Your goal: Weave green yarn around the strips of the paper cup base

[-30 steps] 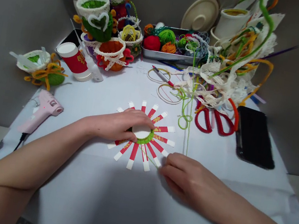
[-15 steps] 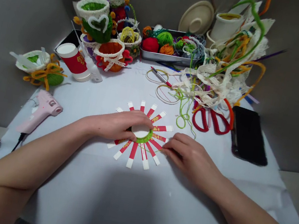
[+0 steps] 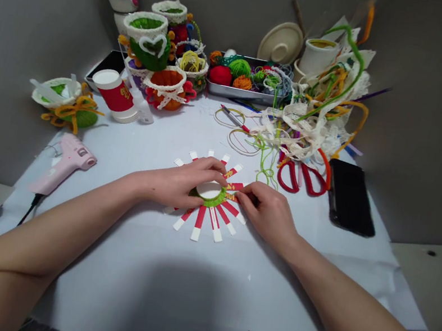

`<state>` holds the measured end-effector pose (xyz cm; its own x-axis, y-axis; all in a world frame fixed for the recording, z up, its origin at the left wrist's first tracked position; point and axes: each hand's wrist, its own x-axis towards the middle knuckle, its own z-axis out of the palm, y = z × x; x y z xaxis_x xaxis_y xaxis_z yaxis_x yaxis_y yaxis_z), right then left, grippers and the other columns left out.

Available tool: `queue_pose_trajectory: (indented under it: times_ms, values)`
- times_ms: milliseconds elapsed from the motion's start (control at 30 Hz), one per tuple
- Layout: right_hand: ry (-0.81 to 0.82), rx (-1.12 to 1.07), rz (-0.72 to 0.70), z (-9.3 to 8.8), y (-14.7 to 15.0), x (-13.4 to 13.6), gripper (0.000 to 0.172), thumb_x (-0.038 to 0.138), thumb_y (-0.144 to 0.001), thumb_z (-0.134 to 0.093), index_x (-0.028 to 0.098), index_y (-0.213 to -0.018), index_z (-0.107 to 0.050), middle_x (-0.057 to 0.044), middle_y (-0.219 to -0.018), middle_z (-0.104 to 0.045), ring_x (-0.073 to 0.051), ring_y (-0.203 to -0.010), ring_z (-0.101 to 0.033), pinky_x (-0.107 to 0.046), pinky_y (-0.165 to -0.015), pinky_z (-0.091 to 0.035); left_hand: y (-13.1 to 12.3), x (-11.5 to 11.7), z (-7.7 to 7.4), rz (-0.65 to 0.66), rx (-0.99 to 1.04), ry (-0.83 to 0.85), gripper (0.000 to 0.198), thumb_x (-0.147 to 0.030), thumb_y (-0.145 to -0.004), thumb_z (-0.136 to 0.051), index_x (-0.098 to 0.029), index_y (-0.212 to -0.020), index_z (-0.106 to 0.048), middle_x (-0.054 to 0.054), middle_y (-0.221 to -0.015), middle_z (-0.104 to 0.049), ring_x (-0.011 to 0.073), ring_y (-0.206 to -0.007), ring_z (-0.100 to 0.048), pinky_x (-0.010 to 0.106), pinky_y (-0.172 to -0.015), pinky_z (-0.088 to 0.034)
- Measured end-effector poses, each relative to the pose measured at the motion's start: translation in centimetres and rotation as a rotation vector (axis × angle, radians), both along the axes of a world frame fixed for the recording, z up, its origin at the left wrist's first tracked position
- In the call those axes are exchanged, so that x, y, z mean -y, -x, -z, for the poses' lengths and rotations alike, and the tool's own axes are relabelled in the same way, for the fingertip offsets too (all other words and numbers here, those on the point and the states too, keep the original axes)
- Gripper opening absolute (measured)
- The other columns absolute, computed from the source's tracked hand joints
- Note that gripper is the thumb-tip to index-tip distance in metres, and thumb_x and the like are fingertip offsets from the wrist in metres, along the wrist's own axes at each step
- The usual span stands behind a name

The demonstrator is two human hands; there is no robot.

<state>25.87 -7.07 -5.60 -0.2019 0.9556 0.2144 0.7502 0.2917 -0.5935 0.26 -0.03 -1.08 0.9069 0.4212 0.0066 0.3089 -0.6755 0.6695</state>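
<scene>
A paper cup cut into red and white strips [image 3: 198,224] lies splayed like a sun on the table, with green yarn [image 3: 214,201] wound around its round white base. My left hand [image 3: 188,181] rests over its left side, thumb at the near rim of the base and fingers arched across the far side, holding it down. At the right strips, my right hand [image 3: 266,210] is closed in a pinch, fingertips by the strip ends. The yarn end in that pinch is mostly hidden by the fingers.
A pink glue gun [image 3: 65,163] lies left. Yarn-covered cups [image 3: 167,81] and a red-and-white paper cup [image 3: 115,97] stand behind it. A tray of yarn balls [image 3: 242,94] sits at the back. Red-handled scissors [image 3: 314,182], lace [image 3: 291,126] and a phone [image 3: 351,197] are right.
My right hand has moved up and left, closer to the right strips. The fingers of my left hand have lifted and spread over the base. The whole view has shifted slightly.
</scene>
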Motion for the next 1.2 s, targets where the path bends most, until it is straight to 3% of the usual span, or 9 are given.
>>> queue_pose_trajectory:
  times_ms: [267, 633, 900, 1200]
  values:
    - [0.001, 0.000, -0.005, 0.1, -0.1, 0.0, 0.019, 0.028, -0.097, -0.061, 0.021, -0.080, -0.064, -0.002, -0.075, -0.067, -0.018, -0.070, -0.058, -0.030, -0.066, -0.041, -1.2, 1.1, 0.3, -0.255, -0.088, -0.143, 0.050, -0.044, -0.090, -0.072, -0.018, -0.130, -0.058, 0.016, -0.128, -0.055, 0.0341, -0.123, -0.051, 0.053, -0.109, -0.045]
    - [-0.104, -0.054, -0.314, -2.3, -1.7, 1.9, 0.020, 0.020, -0.105, -0.051, 0.020, -0.105, -0.071, -0.009, -0.094, -0.066, -0.020, -0.087, -0.062, -0.033, -0.077, -0.052, 0.2, -0.8, 0.5, -0.062, -0.047, -0.001, 0.038, -0.030, -0.098, -0.063, -0.026, -0.135, -0.055, 0.010, -0.139, -0.062, 0.0299, -0.131, -0.054, 0.050, -0.113, -0.038]
    - [-0.043, 0.129, -0.555, -3.4, -1.4, 4.1, 0.026, 0.011, -0.102, -0.048, 0.018, -0.086, -0.067, -0.006, -0.082, -0.062, -0.018, -0.076, -0.054, -0.030, -0.066, -0.045, 0.3, -1.0, 0.5, -0.052, -0.046, 0.039, 0.036, -0.036, -0.100, -0.064, -0.025, -0.133, -0.056, 0.011, -0.138, -0.064, 0.0291, -0.131, -0.055, 0.049, -0.113, -0.037]
    - [0.015, 0.209, -0.641, -3.0, -1.3, 4.9, 0.031, 0.010, -0.103, -0.046, 0.018, -0.076, -0.060, -0.004, -0.079, -0.058, -0.016, -0.072, -0.051, -0.029, -0.063, -0.041, 0.3, -1.1, 0.5, -0.049, -0.040, 0.055, 0.034, -0.039, -0.101, -0.062, -0.025, -0.131, -0.057, 0.010, -0.137, -0.064, 0.0289, -0.130, -0.055, 0.048, -0.113, -0.035]
